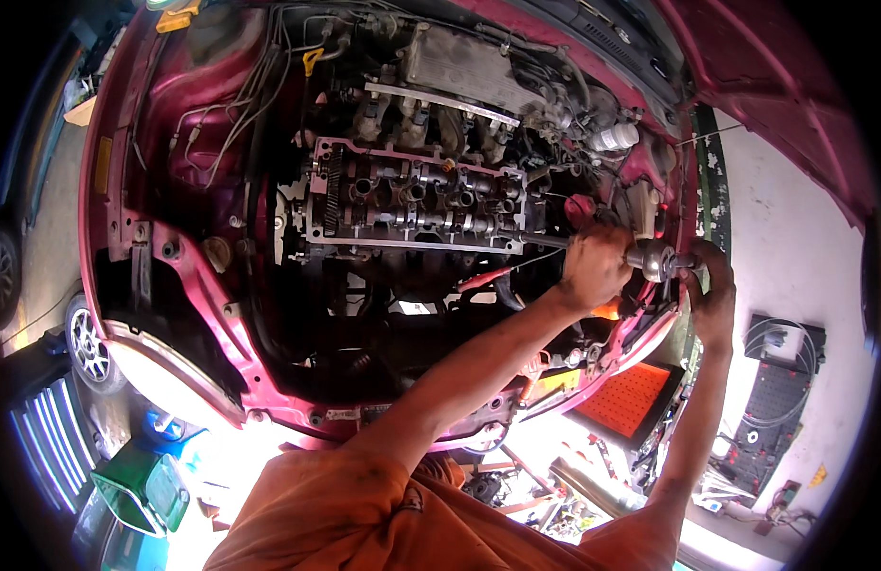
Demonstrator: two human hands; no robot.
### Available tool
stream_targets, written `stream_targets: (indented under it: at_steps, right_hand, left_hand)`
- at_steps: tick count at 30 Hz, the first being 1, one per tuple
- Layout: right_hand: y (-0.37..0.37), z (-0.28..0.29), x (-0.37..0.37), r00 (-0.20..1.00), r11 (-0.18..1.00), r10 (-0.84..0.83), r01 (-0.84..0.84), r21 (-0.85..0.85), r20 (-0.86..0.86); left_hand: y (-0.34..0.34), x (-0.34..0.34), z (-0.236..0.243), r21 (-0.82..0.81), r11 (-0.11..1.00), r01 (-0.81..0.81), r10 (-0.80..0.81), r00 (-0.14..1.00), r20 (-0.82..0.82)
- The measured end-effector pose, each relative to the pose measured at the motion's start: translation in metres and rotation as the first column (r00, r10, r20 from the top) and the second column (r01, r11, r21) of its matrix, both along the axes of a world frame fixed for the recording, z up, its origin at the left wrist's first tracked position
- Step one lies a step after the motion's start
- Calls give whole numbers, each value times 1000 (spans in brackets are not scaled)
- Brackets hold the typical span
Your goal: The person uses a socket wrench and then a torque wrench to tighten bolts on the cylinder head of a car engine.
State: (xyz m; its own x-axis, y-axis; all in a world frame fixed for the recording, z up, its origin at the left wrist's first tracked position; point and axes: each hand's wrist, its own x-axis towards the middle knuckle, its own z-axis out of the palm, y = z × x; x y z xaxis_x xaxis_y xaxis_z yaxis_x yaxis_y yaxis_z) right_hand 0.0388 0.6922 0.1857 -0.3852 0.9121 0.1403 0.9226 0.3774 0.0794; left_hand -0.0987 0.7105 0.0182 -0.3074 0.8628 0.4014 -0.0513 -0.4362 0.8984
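Both my hands are at the right side of an open engine bay, on a dark metal rod with a shiny rounded metal body (653,260) at its right part. My left hand (597,265) is closed around the rod, just left of the rounded body. Beyond that body, my right hand (712,284) has its fingers curled around the narrow right end. The rod's left part reaches toward the engine's cylinder head (416,195), whose cover is off, showing camshafts and a gear. I cannot tell whether the rod touches the engine. My hands hide part of it.
The pink car body (259,381) surrounds the bay, with the raised hood (773,86) at the right. A white-capped bottle (615,137) stands behind my hands. An orange panel (623,403) lies near the front right corner. A green bin (145,485) is at the lower left.
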Motion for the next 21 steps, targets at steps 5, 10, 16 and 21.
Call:
stream_targets:
  at_steps: [5, 10, 16, 21]
  right_hand:
    - [-27, 5, 10, 991, 993, -69, 79, -87, 112]
    - [-102, 5, -37, 933, 934, -87, -46, -355, -350]
    - [-25, 28, -166, 887, 897, 381, -287, -335, 261]
    - [58, 31, -126, 975, 981, 77, -37, -191, 208]
  left_hand:
    - [17, -2, -2, -85, 993, 79, -77, 997, 30]
    - [29, 9, -14, -64, 986, 152, -153, 988, -14]
    - [4, 47, -29, -156, 861, 483, -357, 795, 491]
    - [5, -26, 7, 4, 957, 291, -288, 950, -117]
